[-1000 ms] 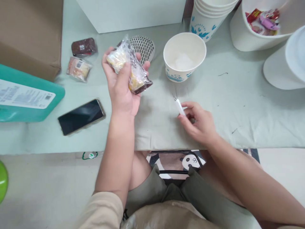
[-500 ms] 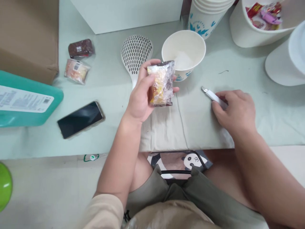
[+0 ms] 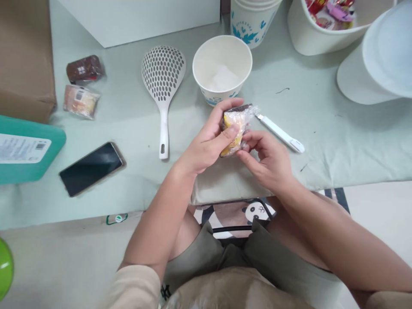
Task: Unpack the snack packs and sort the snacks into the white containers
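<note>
My left hand (image 3: 214, 139) is wrapped round a yellow and brown packet (image 3: 234, 131) in clear plastic film, its thumb across the front. At the packet's right edge, my right hand (image 3: 267, 159) pinches the film between thumb and fingers. A white utility knife (image 3: 280, 132) lies on the cloth just right of the packet, touched by neither hand. Behind the hands stands a paper bowl (image 3: 222, 64) with something white in the bottom. The white slotted ladle (image 3: 164, 81) rests flat to the left of the bowl.
On the left are a phone (image 3: 92, 168), two wrapped snacks (image 3: 84, 69), a green container (image 3: 28, 150) and a cardboard box (image 3: 25, 60). Stacked paper cups (image 3: 253, 23), a white tub of sweets (image 3: 312, 40) and another white container (image 3: 357, 73) stand at the back right.
My right hand has let go of the utility knife, leaving it on the cloth, and has come left to take hold of the packet's film. The packet is lower in view, closer to me.
</note>
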`<state>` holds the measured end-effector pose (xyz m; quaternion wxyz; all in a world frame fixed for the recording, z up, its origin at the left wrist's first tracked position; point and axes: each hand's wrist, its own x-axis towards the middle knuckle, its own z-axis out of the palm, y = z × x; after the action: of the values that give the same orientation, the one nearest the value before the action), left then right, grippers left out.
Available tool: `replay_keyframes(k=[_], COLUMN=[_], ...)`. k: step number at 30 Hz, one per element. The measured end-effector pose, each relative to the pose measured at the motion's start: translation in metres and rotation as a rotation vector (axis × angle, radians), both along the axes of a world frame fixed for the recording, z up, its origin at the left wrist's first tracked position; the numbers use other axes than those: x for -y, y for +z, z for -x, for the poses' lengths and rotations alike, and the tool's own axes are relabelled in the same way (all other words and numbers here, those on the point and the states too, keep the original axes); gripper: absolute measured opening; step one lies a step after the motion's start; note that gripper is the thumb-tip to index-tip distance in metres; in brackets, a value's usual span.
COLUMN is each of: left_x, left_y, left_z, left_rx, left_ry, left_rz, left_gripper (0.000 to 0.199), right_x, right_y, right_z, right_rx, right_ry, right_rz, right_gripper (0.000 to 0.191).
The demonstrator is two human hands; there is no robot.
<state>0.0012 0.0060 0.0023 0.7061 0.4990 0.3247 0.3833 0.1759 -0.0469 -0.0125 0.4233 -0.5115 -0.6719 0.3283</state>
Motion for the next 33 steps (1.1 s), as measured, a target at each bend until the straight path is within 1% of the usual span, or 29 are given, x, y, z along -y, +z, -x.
replay_keyframes(k=[2,5,7,11,13,16,19,21,22,23,25,27,29,30,31,33], left_x=[0.0,-0.002,-0.005,-0.01,-0.01,-0.008,-0.008,-0.009,-0.01,-0.011,-0.012,-0.011,-0.009,-0.007,-0.006,-0.003], left_y=[0.0,0.003,0.005,0.011,0.015,0.019,0.019,0.018,0.017,0.016,0.016,0.016,0.016,0.017,0.017,0.017], left_z=[0.0,0.001,0.002,0.008,0.01,0.009,0.008,0.01,0.013,0.016,0.021,0.023,0.021,0.019,0.017,0.012], left_rx=[0.017,0.02,0.011,0.0,0.04,0.09,0.022,-0.002,0.0,0.005,0.003,-0.021,-0.048,-0.058,-0.064,-0.07], left_ry=[-0.005,0.048,0.138,0.343,0.398,0.423,0.437,0.447,0.444,0.435,0.403,0.379,0.353,0.333,0.307,0.264], left_rz=[0.026,0.063,0.07,0.072,0.071,0.076,0.111,0.113,0.111,0.108,0.108,0.113,0.12,0.126,0.134,0.15], left_gripper=[0.05,0.051,0.051,0.043,0.038,0.038,0.042,0.044,0.046,0.05,0.056,0.057,0.053,0.052,0.051,0.051], right_x=[0.0,0.001,0.002,0.002,0.002,0.002,0.002,0.003,0.003,0.003,0.002,0.001,-0.002,-0.002,-0.003,-0.004], right_y=[0.002,0.007,0.01,0.008,0.004,-0.001,-0.001,0.001,0.003,0.003,0.003,0.001,-0.002,-0.003,-0.003,-0.001], right_z=[-0.001,-0.001,0.0,0.003,0.005,0.008,0.01,0.01,0.01,0.009,0.007,0.004,0.002,0.002,0.001,0.0], right_rx=[-0.029,0.0,0.042,0.13,0.197,0.31,0.335,0.277,0.238,0.202,0.136,0.079,0.077,0.104,0.143,0.208], right_ry=[0.019,0.01,0.019,0.106,0.141,0.195,0.287,0.347,0.35,0.325,0.187,0.017,-0.077,-0.086,-0.067,0.006], right_rz=[0.049,0.02,-0.049,-0.249,-0.346,-0.429,-0.389,-0.334,-0.316,-0.309,-0.315,-0.32,-0.308,-0.299,-0.294,-0.306], right_gripper=[0.003,0.008,0.009,0.015,0.018,0.018,0.016,0.012,0.011,0.01,0.013,0.023,0.037,0.04,0.037,0.022])
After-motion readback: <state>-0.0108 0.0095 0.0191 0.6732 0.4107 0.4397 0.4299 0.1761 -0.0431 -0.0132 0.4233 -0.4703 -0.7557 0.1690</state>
